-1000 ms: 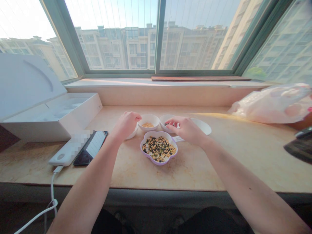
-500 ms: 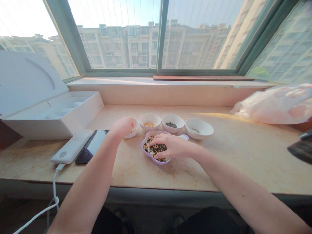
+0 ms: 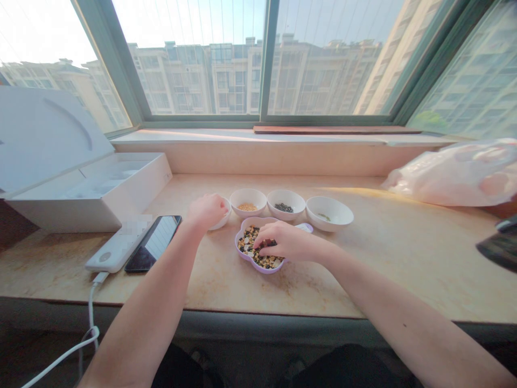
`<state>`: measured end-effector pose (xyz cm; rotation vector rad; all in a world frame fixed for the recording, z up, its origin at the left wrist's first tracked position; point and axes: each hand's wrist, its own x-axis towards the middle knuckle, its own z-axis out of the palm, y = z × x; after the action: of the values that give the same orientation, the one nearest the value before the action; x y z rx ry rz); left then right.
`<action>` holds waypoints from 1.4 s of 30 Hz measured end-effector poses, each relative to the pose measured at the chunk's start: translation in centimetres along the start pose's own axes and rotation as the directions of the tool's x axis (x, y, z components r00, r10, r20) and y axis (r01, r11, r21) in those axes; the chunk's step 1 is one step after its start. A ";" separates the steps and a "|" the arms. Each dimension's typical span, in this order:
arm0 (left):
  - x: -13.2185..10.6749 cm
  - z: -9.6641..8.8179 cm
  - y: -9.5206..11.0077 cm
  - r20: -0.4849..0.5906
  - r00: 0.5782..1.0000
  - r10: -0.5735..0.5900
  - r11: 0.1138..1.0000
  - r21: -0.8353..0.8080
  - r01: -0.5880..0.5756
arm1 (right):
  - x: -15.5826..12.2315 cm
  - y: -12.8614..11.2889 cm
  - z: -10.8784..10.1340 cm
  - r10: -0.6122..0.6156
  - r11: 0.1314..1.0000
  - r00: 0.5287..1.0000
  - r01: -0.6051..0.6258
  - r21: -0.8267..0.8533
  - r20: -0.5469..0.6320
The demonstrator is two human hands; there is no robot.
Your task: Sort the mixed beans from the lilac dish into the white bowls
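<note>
My left hand (image 3: 207, 212) hangs with curled fingers over the rim of a small white bowl (image 3: 223, 217), hiding most of it. My right hand (image 3: 287, 241) rests in a lilac flower-shaped dish (image 3: 241, 257), its fingertips among a mix of beans and grains (image 3: 251, 242). I cannot tell whether either hand holds any grains. Behind the dish stand a white bowl of yellow grains (image 3: 247, 201), a white bowl of black beans (image 3: 286, 201) and a wider white bowl (image 3: 329, 213) with a few greenish bits.
A white open box (image 3: 86, 194) stands at left, with a black phone (image 3: 153, 243) and a white power bank (image 3: 117, 249) with cable in front. A plastic bag (image 3: 454, 175) lies at right. Everything sits on a stone window sill (image 3: 323, 285).
My right hand has moved from the bowls at the back down into the lilac dish, uncovering those bowls. My left hand has shifted slightly right over the small bowl.
</note>
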<state>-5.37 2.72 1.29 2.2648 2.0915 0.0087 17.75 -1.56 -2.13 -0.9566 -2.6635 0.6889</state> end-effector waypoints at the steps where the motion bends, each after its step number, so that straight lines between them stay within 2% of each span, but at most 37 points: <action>1: -0.1 0.0 0.0 0.000 1.000 0.001 1.000 -0.004 -0.001 | 0.0 0.0 0.0 -0.001 1.000 1.000 0.001 -0.001 -0.001; 19: -0.7 -0.5 0.4 -0.023 1.000 0.018 0.999 -0.040 -0.018 | -0.1 -0.1 0.0 0.003 1.000 0.999 -0.001 0.024 -0.045; 24: -0.1 0.0 0.0 -0.130 0.990 0.046 0.993 -0.102 -0.060 | -0.2 -0.2 -0.1 0.035 0.997 0.996 -0.029 0.073 -0.084; 28: 0.3 0.4 0.5 -0.261 0.949 0.177 0.947 -0.216 -0.236 | -0.1 0.1 -0.2 0.051 0.997 0.983 -0.039 0.069 -0.175; 30: 0.1 0.5 1.2 -0.278 0.928 0.246 0.900 -0.290 -0.325 | -0.1 0.3 -0.3 0.064 0.998 0.962 -0.055 0.043 -0.265; 32: -0.3 0.7 2.0 -0.246 0.922 0.299 0.836 -0.398 -0.378 | -0.1 0.5 -0.4 0.083 0.997 0.925 -0.075 0.036 -0.371; 33: -0.4 0.8 2.5 -0.220 0.916 0.334 0.784 -0.474 -0.400 | -0.2 0.5 -0.5 0.091 0.996 0.901 -0.081 0.041 -0.424; 35: -0.6 1.4 3.4 -0.183 0.877 0.444 0.614 -0.651 -0.447 | -0.2 0.6 -0.6 0.100 0.995 0.853 -0.083 0.056 -0.512; 36: -0.6 1.7 3.8 -0.166 0.851 0.498 0.512 -0.736 -0.443 | -0.2 0.7 -0.6 0.107 0.994 0.832 -0.086 0.064 -0.544; 38: -0.7 2.3 4.4 -0.136 0.831 0.540 0.355 -0.858 -0.372 | -0.3 0.8 -0.7 0.130 0.992 0.797 -0.102 0.080 -0.590; 40: -0.7 2.7 4.8 -0.124 0.841 0.527 0.267 -0.915 -0.302 | -0.3 0.8 -0.8 0.154 0.988 0.774 -0.124 0.092 -0.614; 42: -0.7 2.8 5.1 -0.130 0.856 0.501 0.214 -0.939 -0.268 | -0.3 0.8 -0.8 0.170 0.985 0.762 -0.141 0.097 -0.625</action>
<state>-0.27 1.49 -1.28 1.7299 0.8096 0.7823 18.67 -0.91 -1.85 -1.1579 -1.9792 0.3560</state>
